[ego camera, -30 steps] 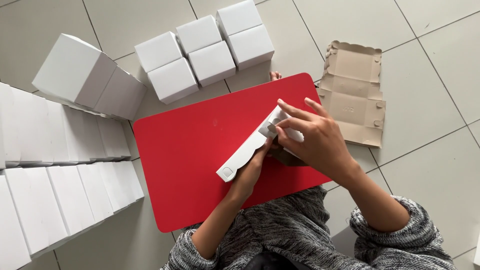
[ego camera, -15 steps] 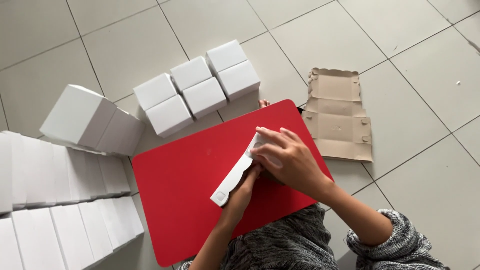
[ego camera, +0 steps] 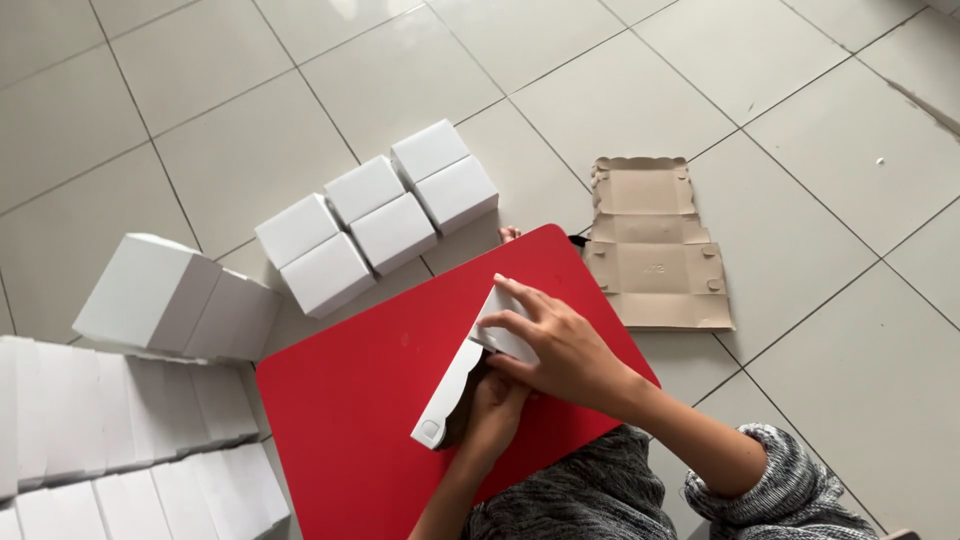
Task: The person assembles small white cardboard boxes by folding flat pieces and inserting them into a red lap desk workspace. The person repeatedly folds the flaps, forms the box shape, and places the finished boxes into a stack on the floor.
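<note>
We see both hands at work over a red board that lies on the tiled floor, its far right corner close to a flat brown cardboard blank. Near the right edge of the board, a white box blank stands partly folded, one long scalloped panel raised and tilted toward the board's middle.

The right hand lies on top of the folded part, fingers stretched out almost flat and spread a little, pressing the upper flap down; it is not closed around anything. The left hand sits under and behind the raised panel, fingers curled around the lower part of the white box blank from the near side. How tightly it grips we cannot tell, since the panel and the other hand hide most of it.

Beyond the far edge of the board, six finished white boxes stand in two tidy rows, touching one another. To the left of the board, two larger white boxes lie tipped on their sides, and nearer still a stack of flat white blanks overlaps in rows along the left of the view. Grey knitted sleeves and clothing show at the near edge.
</note>
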